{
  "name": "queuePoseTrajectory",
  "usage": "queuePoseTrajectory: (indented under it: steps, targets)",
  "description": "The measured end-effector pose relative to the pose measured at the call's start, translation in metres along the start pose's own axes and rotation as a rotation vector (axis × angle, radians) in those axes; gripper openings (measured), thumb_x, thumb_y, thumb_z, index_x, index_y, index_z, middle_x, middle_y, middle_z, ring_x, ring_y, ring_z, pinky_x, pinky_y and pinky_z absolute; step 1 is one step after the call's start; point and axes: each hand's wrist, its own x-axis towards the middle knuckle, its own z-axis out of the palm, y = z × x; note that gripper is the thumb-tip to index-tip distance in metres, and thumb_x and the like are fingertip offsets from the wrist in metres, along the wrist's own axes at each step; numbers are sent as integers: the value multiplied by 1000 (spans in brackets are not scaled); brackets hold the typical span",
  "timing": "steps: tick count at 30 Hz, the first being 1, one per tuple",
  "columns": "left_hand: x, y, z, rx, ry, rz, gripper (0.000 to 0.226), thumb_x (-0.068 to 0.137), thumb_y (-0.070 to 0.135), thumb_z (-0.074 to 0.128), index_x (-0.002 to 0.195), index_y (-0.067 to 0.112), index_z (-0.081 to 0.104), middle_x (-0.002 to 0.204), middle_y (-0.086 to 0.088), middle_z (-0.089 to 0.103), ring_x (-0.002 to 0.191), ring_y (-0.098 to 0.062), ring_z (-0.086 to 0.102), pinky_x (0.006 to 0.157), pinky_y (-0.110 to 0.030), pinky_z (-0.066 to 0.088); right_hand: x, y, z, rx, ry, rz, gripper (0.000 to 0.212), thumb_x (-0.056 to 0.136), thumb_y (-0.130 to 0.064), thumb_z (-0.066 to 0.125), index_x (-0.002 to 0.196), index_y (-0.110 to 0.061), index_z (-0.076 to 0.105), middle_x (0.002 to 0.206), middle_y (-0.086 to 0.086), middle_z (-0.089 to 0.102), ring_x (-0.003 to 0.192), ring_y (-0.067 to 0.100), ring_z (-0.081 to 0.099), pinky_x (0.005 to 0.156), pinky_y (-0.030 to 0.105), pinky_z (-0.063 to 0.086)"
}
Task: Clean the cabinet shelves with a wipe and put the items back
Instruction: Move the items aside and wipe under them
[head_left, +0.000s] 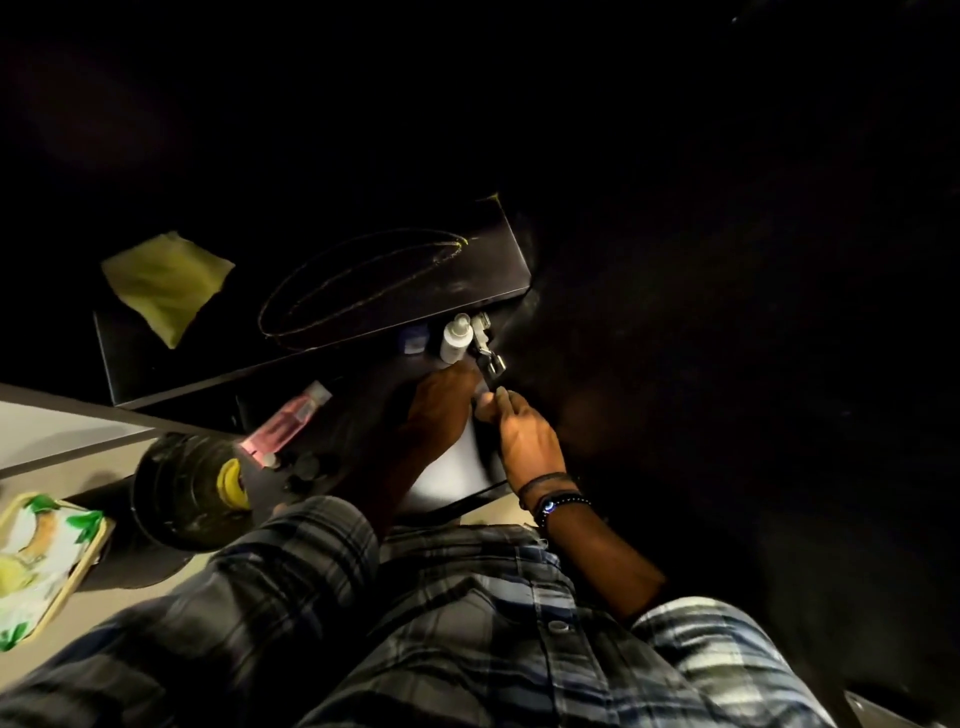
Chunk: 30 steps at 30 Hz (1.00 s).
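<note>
Head cam is dark, but the white box (457, 467) sits just below centre, at 6 o'clock from the white bottle (453, 338). The right hand (530, 441) is curled over its top right edge and the left hand (441, 410) is against its left side, fingers too murky to call. It looks stiff, lightish and smooth, so I'd squeeze both flanks low. The yellow wipe (166, 283) lies limp on the dark shelf (467, 280) at 10 o'clock, soft enough to pinch anywhere.

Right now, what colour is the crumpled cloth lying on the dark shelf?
Pale yellow-green. The crumpled cloth shows best in the head view.
</note>
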Motion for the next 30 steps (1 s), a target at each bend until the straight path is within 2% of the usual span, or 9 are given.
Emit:
queuePoseTrajectory:
  steps: [3, 5, 9, 14, 18, 22, 26, 28, 30]
  targets:
    - [-4, -10, 3, -22, 30, 52, 36, 78, 10, 37, 89, 2, 69, 87, -16, 71, 75, -31, 71, 64, -37, 57, 1, 2, 5, 14, 8, 14, 52, 94, 2, 36, 144, -2, 27, 150, 16, 32, 123, 33, 49, 101, 38, 43]
    - [-10, -15, 6, -45, 48, 43, 27, 81, 1, 47, 98, 0, 68, 97, -18, 71, 86, -33, 70, 76, -39, 56, 1, 3, 11, 55, 85, 20, 56, 88, 6, 44, 142, -1, 33, 148, 18, 36, 113, 38, 56, 94, 41, 50]
    - [-22, -25, 7, -60, 49, -8, 44, 86, 5, 35, 120, 7, 61, 123, -12, 63, 115, -27, 59, 100, -32, 42, 2, 1, 18, 74, 250, -24, 66, 66, 8, 68, 128, -7, 53, 127, 15, 58, 73, 33, 67, 52, 36, 58]
    - [-48, -47, -13, -30, 35, -64, 50, 85, 10, 27, 126, 5, 57, 130, -14, 58, 122, -29, 54, 104, -35, 39, 4, -40, 21, 145, 204, -182, 42, 79, -9, 65, 120, -11, 57, 116, 15, 60, 74, 35, 64, 45, 38, 53]
    - [-76, -81, -31, 22, 0, -94, 45, 79, 12, 42, 122, 12, 59, 127, -11, 60, 120, -28, 54, 102, -39, 43, 6, -77, 36, 195, 146, -304, 36, 82, -12, 65, 117, -10, 59, 98, 14, 62, 75, 35, 63, 53, 36, 49]
    - [-107, -109, -56, 68, 31, -128, 36, 77, 26, 55, 108, 11, 64, 110, -13, 65, 107, -31, 60, 91, -35, 47, 6, -113, 51, 178, 11, -357, 49, 85, -18, 58, 133, -18, 50, 127, 11, 55, 101, 34, 60, 74, 36, 50]
    - [-128, -150, -63, 21, 105, -210, 59, 73, 31, 62, 130, 16, 53, 130, -10, 58, 121, -26, 54, 100, -39, 46, 8, -144, 66, 97, -156, -440, 61, 88, -13, 52, 145, -26, 32, 153, 4, 32, 134, 28, 37, 106, 38, 39]
    - [-130, -178, -55, 70, 7, -274, 83, 64, 30, 75, 139, 30, 40, 136, -2, 53, 126, -21, 49, 103, -36, 43, 10, -155, 70, 58, -169, -470, 66, 87, -8, 52, 145, -29, 29, 154, 4, 29, 132, 29, 37, 106, 40, 40]
    - [-133, -188, -54, 84, -31, -286, 82, 65, 31, 74, 139, 30, 39, 132, -2, 56, 121, -23, 53, 101, -35, 45, 9, -163, 71, 14, -159, -479, 64, 86, -5, 51, 143, -27, 33, 150, 6, 33, 122, 32, 45, 97, 42, 45]
